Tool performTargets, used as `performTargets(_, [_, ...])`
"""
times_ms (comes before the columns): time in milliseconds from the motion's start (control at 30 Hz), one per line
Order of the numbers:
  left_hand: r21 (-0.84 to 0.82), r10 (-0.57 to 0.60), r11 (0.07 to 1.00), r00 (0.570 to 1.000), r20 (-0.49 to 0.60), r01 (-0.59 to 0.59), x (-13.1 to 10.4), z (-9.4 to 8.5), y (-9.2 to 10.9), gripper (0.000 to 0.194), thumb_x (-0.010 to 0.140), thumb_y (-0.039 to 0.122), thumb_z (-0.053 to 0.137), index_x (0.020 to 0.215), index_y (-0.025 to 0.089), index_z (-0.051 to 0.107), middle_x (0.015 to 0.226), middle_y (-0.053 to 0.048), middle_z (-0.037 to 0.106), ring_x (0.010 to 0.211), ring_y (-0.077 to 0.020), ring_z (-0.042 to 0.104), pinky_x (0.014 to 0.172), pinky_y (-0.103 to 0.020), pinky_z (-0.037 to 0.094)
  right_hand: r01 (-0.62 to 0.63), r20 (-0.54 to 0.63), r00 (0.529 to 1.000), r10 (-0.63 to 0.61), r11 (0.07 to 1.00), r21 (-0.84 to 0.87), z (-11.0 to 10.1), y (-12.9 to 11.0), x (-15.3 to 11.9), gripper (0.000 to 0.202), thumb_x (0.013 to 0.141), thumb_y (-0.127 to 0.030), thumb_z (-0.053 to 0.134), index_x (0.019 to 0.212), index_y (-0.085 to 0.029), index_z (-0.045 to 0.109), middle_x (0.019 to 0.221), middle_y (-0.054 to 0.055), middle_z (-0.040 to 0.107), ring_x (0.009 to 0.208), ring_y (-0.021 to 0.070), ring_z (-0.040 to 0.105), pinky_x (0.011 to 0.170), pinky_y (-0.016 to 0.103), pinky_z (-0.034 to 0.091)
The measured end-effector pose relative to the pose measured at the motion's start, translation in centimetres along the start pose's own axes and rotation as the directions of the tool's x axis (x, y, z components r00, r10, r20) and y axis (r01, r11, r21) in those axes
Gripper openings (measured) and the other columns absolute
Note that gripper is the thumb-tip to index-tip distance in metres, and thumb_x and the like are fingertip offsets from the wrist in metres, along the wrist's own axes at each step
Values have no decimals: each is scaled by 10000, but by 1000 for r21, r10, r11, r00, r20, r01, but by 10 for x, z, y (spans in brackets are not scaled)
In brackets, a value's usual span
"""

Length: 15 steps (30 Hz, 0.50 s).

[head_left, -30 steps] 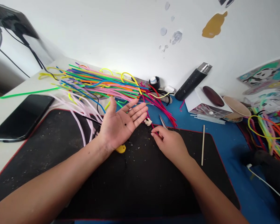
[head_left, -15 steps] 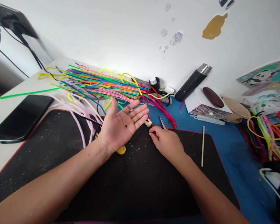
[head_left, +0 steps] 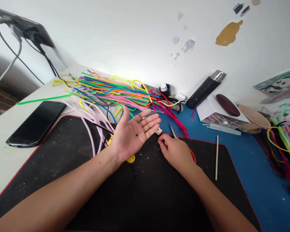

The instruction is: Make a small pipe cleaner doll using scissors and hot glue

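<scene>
My left hand (head_left: 131,137) is held palm up over the mat, its fingers stretched out. On its palm sits a tiny black bead-like dot (head_left: 137,135). Beneath this hand a yellow object (head_left: 130,159) shows only in part. My right hand (head_left: 176,149) is closed in a pinch, thumb against forefinger; what lies between the tips is too small to make out. Just beyond those fingertips is a small cream-coloured piece (head_left: 159,131) with a bit of magenta beside it, partly behind the left fingers. Scissors (head_left: 173,131) with orange-red handles lie partly under the right hand.
Behind the black mat (head_left: 106,199) lies a heap of coloured pipe cleaners (head_left: 116,90). A phone (head_left: 36,124) is at left. To the right are a thin stick (head_left: 217,158), a black flask (head_left: 205,90), a white box (head_left: 215,111) and a bowl (head_left: 255,117).
The view has shifted, so everything sits a little further right and lower. Both hands keep nearly the same pose, the black dot still on the left palm.
</scene>
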State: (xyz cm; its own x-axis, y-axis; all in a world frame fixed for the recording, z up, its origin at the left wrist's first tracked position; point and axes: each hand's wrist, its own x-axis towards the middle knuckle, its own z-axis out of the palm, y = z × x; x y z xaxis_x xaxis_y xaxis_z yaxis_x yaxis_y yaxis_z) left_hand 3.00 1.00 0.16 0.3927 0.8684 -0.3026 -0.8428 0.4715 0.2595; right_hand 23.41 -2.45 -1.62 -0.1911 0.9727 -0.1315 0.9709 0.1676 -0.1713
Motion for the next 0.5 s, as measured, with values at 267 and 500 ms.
performTargets(267, [-11, -10, 1000, 1000, 6, 10, -1, 1, 0, 796, 1069, 753, 372, 1363, 95, 711, 1199, -220, 803, 1125, -306, 786, 1054, -428, 605, -46, 11, 999, 46, 998, 37, 3, -2, 0, 121, 1002, -205, 597, 1031, -237, 711, 714, -15, 714, 641, 197, 666, 599, 296, 290])
performTargets(500, [-4, -7, 1000, 1000, 4, 7, -1, 1, -1, 748, 1064, 737, 421, 1325, 112, 737, 1181, -216, 809, 1108, -304, 785, 1061, -421, 591, -37, -23, 999, 39, 997, 63, 8, -1, 2, 93, 966, -201, 606, 982, -237, 690, 679, -25, 681, 611, 188, 638, 590, 296, 288])
